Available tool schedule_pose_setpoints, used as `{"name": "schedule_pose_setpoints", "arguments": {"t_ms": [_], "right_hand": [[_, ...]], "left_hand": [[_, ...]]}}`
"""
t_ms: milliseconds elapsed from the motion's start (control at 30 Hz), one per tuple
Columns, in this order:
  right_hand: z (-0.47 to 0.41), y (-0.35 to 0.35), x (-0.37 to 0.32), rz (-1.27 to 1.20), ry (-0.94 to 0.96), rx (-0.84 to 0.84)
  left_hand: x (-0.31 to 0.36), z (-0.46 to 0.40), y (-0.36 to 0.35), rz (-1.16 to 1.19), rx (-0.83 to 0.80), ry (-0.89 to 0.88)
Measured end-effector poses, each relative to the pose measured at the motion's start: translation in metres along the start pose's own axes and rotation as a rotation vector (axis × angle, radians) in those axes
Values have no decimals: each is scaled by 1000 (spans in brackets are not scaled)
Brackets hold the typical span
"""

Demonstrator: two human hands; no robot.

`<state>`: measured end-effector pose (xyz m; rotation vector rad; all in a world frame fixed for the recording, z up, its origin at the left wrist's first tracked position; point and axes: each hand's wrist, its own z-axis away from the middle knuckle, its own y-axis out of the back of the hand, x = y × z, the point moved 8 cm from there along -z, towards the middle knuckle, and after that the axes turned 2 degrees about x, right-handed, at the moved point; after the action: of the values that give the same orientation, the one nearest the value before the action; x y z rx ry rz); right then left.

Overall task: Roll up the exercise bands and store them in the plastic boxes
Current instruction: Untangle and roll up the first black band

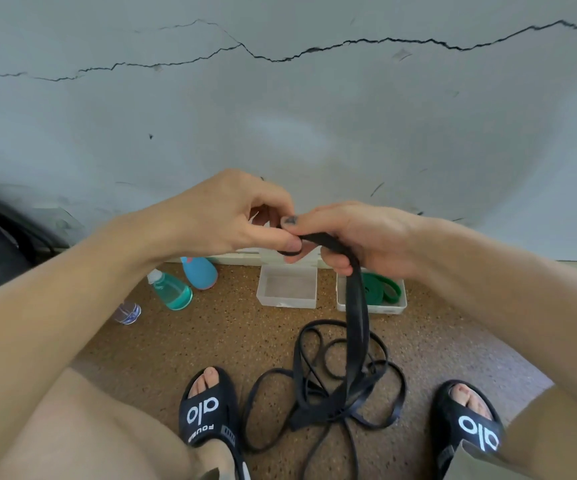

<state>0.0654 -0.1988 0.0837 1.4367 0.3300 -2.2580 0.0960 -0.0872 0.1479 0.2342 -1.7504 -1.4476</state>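
From the head view, the black band (356,327) is being pinched at its end by the left hand (231,216) and right hand (359,233), with an empty box (287,286) beyond. Its tail lies tangled between the sandals, so a snag could pull the small starting coil loose.

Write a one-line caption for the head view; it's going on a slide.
Both hands, left hand and right hand, start rolling a black exercise band above two plastic boxes.
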Motion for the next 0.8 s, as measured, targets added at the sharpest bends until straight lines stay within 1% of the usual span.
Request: {"name": "schedule_pose_setpoints", "arguments": {"t_ms": [67, 167, 267, 367, 433, 500, 567, 633, 700, 800], "right_hand": [[2, 2, -2, 23, -5, -22], [4, 10, -5, -16, 2, -1], [5, 10, -3, -101, -15, -7], [5, 2, 4, -244, -37, -38], [6, -6, 4, -337, -6, -95], [6, -11, -3, -398, 64, -142], [5, -10, -8, -439, 116, -129], [3, -7, -6, -434, 108, -89], [1, -9, 0, -347, 56, -64], [-2, -11, 7, -112, 17, -14]], "left_hand": [[-6, 5, 1, 116, -1, 33], [-12, 10, 0, 227, -12, 77], [-14, 10, 0, 234, 5, 86], [-12, 9, 7, 261, 67, 86], [-12, 9, 11, 339, 120, 95], [-10, 10, 13, 428, 166, 82], [-9, 9, 13, 492, 184, 68], [-12, 8, 12, 450, 164, 73], [-14, 9, 10, 266, 101, 77], [-8, 11, -4, -54, -71, 80]]}}
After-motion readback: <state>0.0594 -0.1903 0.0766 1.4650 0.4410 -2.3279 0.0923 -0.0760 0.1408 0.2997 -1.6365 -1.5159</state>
